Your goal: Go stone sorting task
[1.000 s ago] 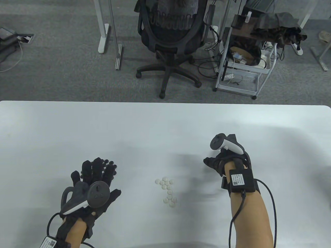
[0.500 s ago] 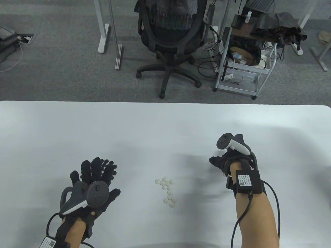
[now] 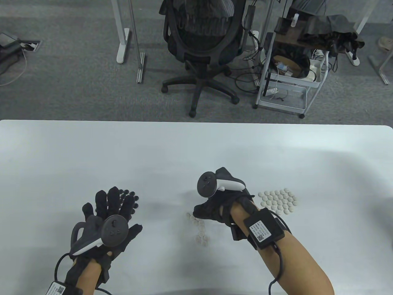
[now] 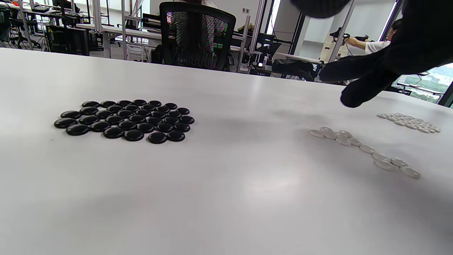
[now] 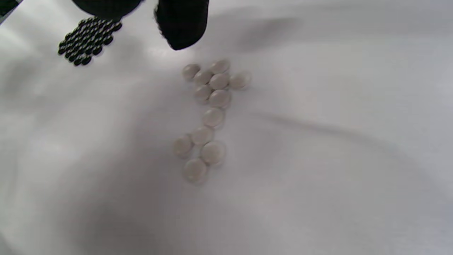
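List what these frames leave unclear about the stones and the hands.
- Black stones: in the table view the left hand covers most of the group.
- Loose white stones: the right hand hides the top of the string in the table view.
- Right hand's contact: the right wrist view shows only fingertips above the stones; touching or not, unclear.
- Left wrist view: fingers cut off by the top edge.
- Sorted white stones: too small to count there.

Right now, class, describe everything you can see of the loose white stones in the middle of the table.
The loose white stones are small, smooth, glossy domed discs, eleven in the right wrist view. They lie flat on the white table: a touching cluster, then a trailing line. The right hand hovers over the cluster; contact cannot be told.
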Available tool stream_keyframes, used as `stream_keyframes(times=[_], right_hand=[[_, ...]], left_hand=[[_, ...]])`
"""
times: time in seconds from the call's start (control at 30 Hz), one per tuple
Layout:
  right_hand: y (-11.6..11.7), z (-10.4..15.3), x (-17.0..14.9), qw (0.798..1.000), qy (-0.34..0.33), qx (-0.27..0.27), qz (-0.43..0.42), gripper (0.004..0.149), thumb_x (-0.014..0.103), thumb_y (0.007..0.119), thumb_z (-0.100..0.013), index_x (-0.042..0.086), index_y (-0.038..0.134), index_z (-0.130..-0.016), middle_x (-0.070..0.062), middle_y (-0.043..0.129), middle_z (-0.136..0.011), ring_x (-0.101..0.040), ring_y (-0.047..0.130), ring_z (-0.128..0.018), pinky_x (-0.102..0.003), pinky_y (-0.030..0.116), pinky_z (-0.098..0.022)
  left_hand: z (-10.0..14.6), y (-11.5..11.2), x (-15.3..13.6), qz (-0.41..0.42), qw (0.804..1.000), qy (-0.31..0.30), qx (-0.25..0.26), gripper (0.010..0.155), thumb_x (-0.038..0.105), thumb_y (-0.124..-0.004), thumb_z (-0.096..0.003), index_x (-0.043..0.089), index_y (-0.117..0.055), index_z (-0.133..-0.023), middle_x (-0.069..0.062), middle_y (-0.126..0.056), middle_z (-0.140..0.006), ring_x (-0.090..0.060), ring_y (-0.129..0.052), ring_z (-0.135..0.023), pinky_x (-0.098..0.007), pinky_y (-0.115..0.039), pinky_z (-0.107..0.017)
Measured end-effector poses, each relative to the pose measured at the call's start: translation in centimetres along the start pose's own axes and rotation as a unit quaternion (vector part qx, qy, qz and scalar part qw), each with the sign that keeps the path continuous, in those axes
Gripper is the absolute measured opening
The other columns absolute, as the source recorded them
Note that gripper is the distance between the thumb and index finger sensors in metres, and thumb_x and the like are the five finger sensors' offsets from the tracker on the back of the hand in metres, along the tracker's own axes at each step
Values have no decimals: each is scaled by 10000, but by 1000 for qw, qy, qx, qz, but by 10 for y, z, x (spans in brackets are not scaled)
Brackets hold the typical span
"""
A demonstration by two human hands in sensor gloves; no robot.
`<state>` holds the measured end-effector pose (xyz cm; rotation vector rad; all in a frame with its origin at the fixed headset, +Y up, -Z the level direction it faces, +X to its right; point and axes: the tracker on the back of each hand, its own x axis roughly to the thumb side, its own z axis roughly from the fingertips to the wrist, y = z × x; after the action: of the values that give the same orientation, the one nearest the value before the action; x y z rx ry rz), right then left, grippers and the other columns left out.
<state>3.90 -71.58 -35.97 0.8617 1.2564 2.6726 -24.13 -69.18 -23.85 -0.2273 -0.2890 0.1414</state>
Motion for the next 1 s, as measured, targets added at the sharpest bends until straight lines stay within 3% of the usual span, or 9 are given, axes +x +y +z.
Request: stream_keyframes(times=[0.3,0.5,0.7,1.0], right_hand=[[16,-42,13,999,18,22,18,626,513,495,-546,243,528,-1111,-230,-50,-1085,-549,-134,-875,-812,36,-544],[1,-51,-5,998,60,5,-15,628,521,485,-538,264,519,-1110,-224,-47,-1087,-542,-135,-879,-811,32,-549],[-13,-31,-71,986,149,-1,-70,628,524,475,-535,270,533,-1105,-225,-32,-1090,-546,-128,-882,-814,39,-549],[-4,14,-144,964,230,-12,-132,623,524,477,-533,264,588,-1088,-224,3,-1103,-550,-99,-893,-819,51,-553]], left_hand=[[1,1,-1,5,1000,-4,4,774,509,-489,-633,109,-117,-1182,-363,132,-1124,-627,135,-921,-851,-28,-555],[2,2,-3,9,1000,-2,5,773,509,-489,-634,111,-115,-1181,-363,136,-1121,-627,141,-916,-850,-25,-555],[1,2,-4,14,1000,-5,8,772,508,-490,-633,111,-122,-1183,-367,131,-1125,-628,136,-920,-851,-27,-555],[-4,-3,-8,9,1000,6,-2,768,507,-491,-635,114,-127,-1184,-361,138,-1120,-621,152,-905,-844,-18,-551]])
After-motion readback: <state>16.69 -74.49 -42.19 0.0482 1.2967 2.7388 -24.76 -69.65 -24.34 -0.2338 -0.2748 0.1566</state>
